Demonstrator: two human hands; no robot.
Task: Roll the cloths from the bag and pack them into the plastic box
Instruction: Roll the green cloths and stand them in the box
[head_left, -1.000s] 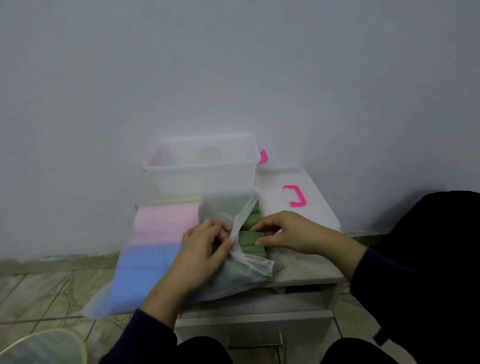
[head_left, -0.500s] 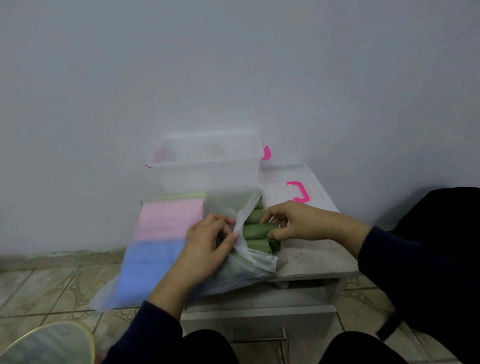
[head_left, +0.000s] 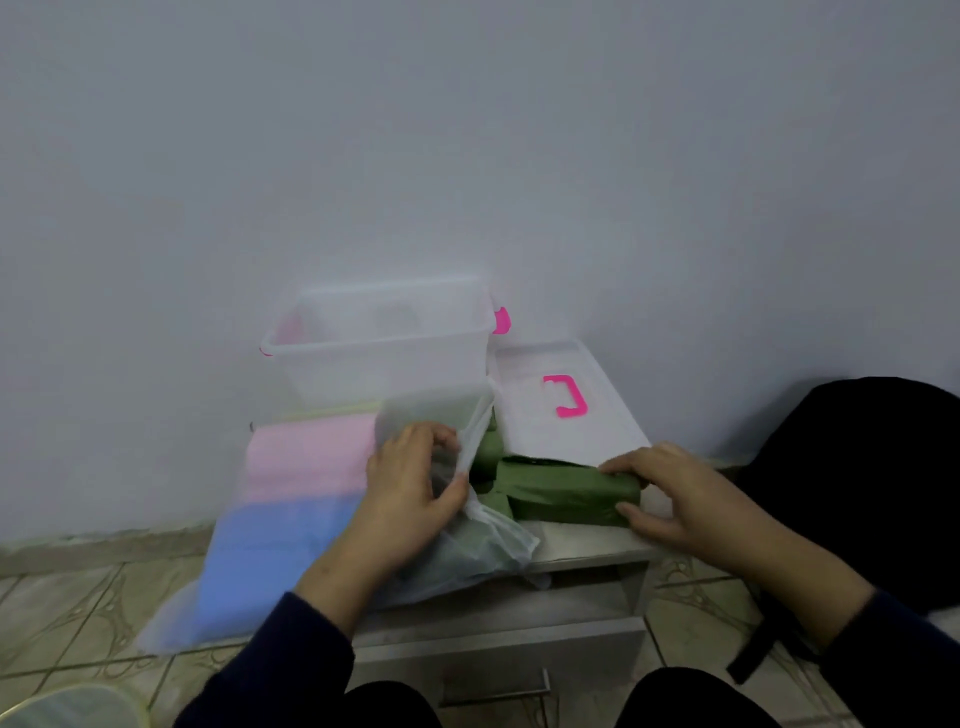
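A translucent white bag (head_left: 291, 525) lies on a low grey cabinet, with pink and blue cloths showing through it. My left hand (head_left: 410, 493) pinches the bag's open edge. My right hand (head_left: 675, 499) grips the end of a folded green cloth (head_left: 566, 491), which lies mostly outside the bag's mouth. More green cloths (head_left: 488, 452) sit just inside the opening. The clear plastic box (head_left: 379, 348) with pink latches stands open behind the bag against the wall, and looks to have nothing in it.
The box's lid (head_left: 566, 410) with a pink handle lies flat to the right of the box. The cabinet (head_left: 498, 629) has a drawer front below. A black bag (head_left: 857, 483) sits on the tiled floor at right. A pale round object (head_left: 67, 706) is at bottom left.
My right hand has drawn the green cloth out of the bag toward the right. My left hand has stayed on the bag's edge.
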